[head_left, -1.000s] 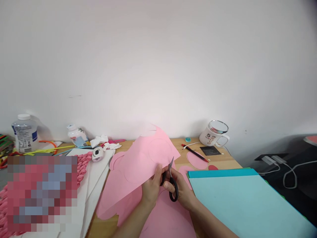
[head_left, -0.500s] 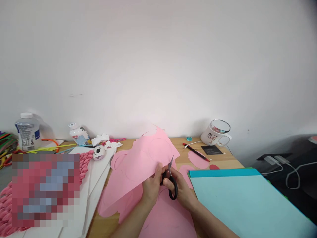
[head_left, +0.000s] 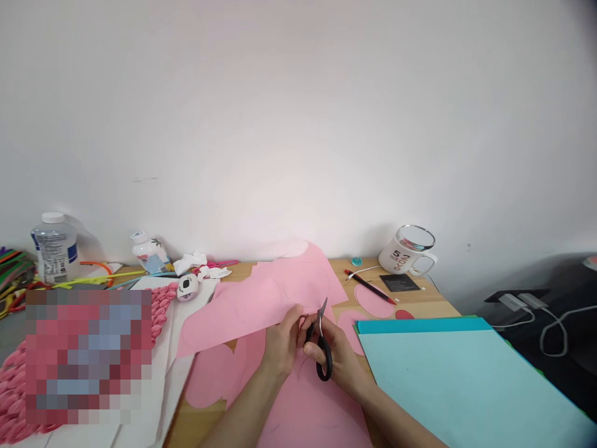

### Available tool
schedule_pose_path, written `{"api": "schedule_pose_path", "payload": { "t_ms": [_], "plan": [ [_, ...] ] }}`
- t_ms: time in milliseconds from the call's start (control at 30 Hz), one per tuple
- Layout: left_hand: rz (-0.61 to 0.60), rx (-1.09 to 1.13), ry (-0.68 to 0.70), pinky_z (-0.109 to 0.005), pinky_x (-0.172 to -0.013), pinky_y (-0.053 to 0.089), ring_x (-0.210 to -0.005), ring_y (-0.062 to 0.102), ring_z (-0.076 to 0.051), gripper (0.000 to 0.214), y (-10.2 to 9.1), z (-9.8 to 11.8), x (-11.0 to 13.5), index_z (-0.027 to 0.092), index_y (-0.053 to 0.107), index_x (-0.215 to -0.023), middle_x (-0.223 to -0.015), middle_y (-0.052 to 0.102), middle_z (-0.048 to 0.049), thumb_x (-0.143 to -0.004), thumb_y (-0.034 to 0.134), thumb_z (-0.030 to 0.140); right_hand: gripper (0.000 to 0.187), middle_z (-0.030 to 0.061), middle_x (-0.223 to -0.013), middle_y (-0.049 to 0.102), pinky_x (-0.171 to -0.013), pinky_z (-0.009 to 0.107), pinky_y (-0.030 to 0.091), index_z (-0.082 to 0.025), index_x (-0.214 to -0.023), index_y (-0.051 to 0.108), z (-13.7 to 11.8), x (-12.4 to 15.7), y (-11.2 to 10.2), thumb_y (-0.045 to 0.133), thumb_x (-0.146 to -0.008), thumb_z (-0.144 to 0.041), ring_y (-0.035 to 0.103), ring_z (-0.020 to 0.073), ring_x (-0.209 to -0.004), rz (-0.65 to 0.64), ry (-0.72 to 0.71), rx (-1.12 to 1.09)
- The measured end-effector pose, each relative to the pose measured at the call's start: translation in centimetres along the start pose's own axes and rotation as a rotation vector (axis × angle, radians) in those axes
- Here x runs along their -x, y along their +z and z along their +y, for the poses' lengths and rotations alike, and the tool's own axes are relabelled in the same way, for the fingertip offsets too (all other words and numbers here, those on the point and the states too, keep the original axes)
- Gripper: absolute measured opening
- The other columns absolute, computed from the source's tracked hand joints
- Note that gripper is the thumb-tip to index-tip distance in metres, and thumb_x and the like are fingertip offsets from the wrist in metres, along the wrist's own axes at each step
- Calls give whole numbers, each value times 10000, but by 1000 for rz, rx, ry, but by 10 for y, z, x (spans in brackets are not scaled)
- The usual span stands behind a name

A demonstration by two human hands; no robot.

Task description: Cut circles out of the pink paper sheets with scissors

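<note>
My left hand (head_left: 283, 343) pinches the near edge of a pink paper sheet (head_left: 261, 305) that has faint drawn circles on it. Black-handled scissors (head_left: 323, 348) are in my right hand (head_left: 340, 356), blades pointing up and away beside the sheet's near edge. The two hands almost touch, and some fingers are hidden behind the scissors and the paper. Beneath lie more pink paper (head_left: 317, 404) and a cut pink rounded piece (head_left: 209, 376).
Blue sheets (head_left: 448, 379) are stacked at the right. Behind them are a white mug (head_left: 405, 252), a red-tipped black pencil (head_left: 370, 287) and pink circles (head_left: 373, 303). White boards (head_left: 163, 348), a small bottle (head_left: 150, 254) and a large bottle (head_left: 55, 249) stand or lie left.
The pink sheet has swung flatter, its left end rising off the rounded piece and shifting left. Both hands stay nearly in place, with the scissors slightly lower.
</note>
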State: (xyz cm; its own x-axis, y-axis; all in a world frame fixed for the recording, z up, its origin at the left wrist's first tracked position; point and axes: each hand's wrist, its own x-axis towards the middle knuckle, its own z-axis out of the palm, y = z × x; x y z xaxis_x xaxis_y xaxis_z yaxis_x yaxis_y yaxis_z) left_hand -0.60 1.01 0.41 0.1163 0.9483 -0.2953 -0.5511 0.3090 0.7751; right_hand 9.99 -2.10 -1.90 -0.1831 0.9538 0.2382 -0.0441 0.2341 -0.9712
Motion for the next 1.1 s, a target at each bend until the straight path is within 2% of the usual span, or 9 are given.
{"api": "schedule_pose_path", "payload": {
  "t_ms": [67, 300, 433, 600, 867, 1000, 1100],
  "plan": [
    [-11, 14, -46, -245, -506, 427, -509, 508, -114, 215, 1, 3, 0, 147, 583, -561, -540, 544, 18, -564, 733, 301, 416, -4, -701, 471, -558, 256, 330, -186, -777, 524, 1, 0, 0, 622, -739, -588, 375, 140, -605, 9, 7, 13],
    [26, 62, -28, -244, -521, 445, -498, 502, -98, 276, -1, 0, -5, 147, 568, -583, -541, 533, 31, -566, 771, 333, 420, -11, -705, 456, -570, 253, 331, -185, -785, 518, 4, 0, 0, 601, -751, -595, 374, 140, -617, 22, 18, 31],
    [32, 63, 24, -249, -525, 465, -518, 528, -108, 313, -1, -2, -6, 141, 591, -620, -574, 566, 19, -544, 799, 362, 439, -10, -698, 453, -570, 255, 328, -187, -779, 516, 1, -1, 1, 591, -743, -619, 379, 144, -618, 29, 22, 35],
    [33, 53, 99, -256, -548, 496, -561, 576, -127, 307, 1, -2, -3, 136, 619, -656, -612, 613, 4, -512, 823, 315, 433, 2, -706, 496, -587, 265, 339, -181, -785, 532, 1, -1, 1, 593, -751, -609, 402, 148, -628, 17, -7, 23],
    [48, -47, 220, -318, -697, 536, -725, 660, -197, 253, -5, -9, -5, 129, 673, -777, -737, 704, -49, -608, 771, 290, 337, 3, -714, 514, -593, 266, 347, -178, -797, 526, -2, 0, 2, 536, -839, -512, 419, 145, -637, 64, 42, 22],
    [52, -117, 246, -296, -679, 533, -710, 665, -194, 204, -8, -13, -5, 129, 680, -729, -670, 700, -34, -643, 746, 302, 333, 5, -714, 527, -555, 260, 335, -178, -808, 527, -3, 0, 3, 529, -841, -509, 422, 135, -600, 76, 24, 14],
    [81, -131, 227, -282, -670, 537, -727, 674, -199, 212, -7, -13, -4, 131, 692, -738, -721, 721, -47, -617, 764, 289, 311, 9, -699, 546, -540, 256, 340, -178, -801, 533, -2, 0, 4, 528, -848, -485, 430, 134, -585, 93, 12, 33]
  ]
}}
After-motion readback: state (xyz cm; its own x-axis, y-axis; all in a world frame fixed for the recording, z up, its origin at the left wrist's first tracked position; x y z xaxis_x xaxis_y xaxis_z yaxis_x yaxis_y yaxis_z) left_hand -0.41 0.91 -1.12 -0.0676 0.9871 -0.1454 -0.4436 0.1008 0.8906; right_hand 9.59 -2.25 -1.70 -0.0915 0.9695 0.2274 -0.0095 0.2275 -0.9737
